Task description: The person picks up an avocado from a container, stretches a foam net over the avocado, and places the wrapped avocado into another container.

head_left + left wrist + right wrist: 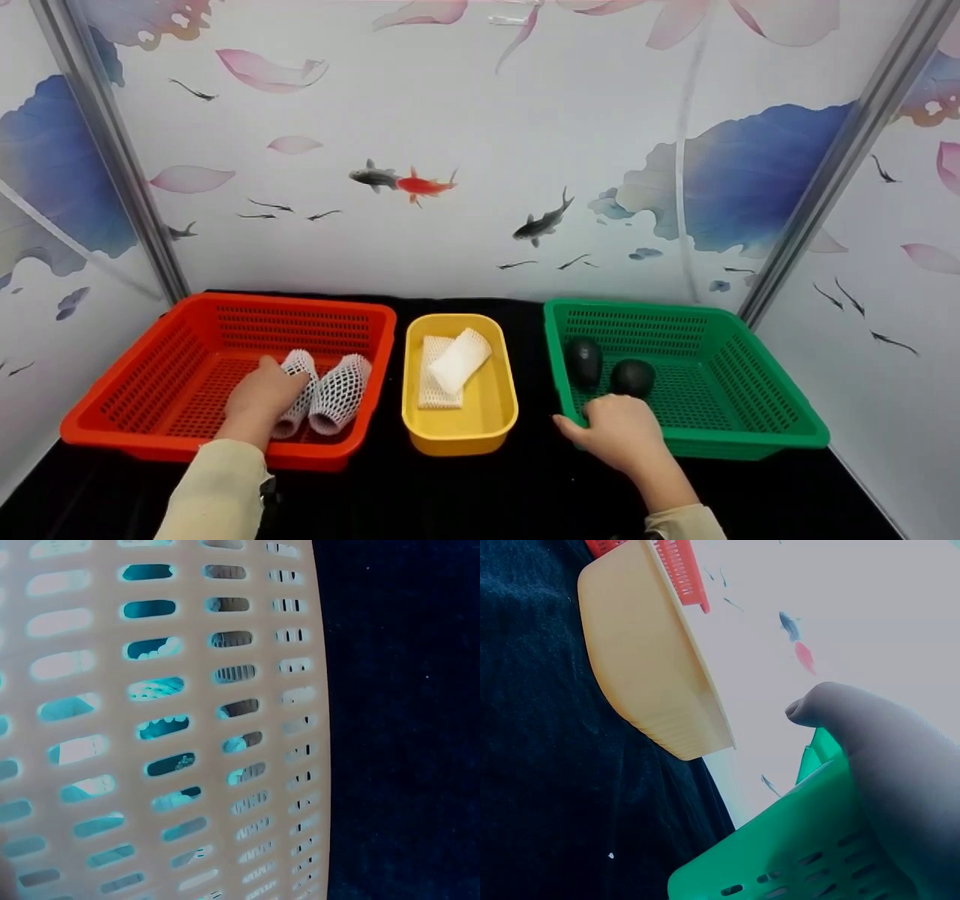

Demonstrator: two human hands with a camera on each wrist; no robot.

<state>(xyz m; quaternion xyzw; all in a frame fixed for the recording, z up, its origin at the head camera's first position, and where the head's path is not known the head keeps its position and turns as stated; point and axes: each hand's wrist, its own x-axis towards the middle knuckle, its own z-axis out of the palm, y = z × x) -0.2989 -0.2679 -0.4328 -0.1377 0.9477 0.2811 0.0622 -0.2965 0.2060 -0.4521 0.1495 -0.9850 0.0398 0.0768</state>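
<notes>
Inside the red basket (206, 386), my left hand (262, 394) lies against the left of two foam net sleeves (298, 364). Its thumb crosses the sleeve's upper part; the other fingertips are hidden. Beside it is another net sleeve (341, 394), stretched wide, with something dark showing through the mesh. My right hand (622, 431) rests over the front left rim of the green basket (750, 435), its thumb (840, 709) straight and spread out. Just beyond this hand sit two dark, avocado-like fruits, one round (632, 376) and one longer (583, 362). The right fingertips are hidden.
Between the baskets stands a yellow tub (480, 424) holding flattened white foam sleeves (459, 360). Black cloth (450, 499) covers the table. Printed panels (480, 247) close off the back and sides. A perforated basket wall (187, 787) fills most of the left wrist view.
</notes>
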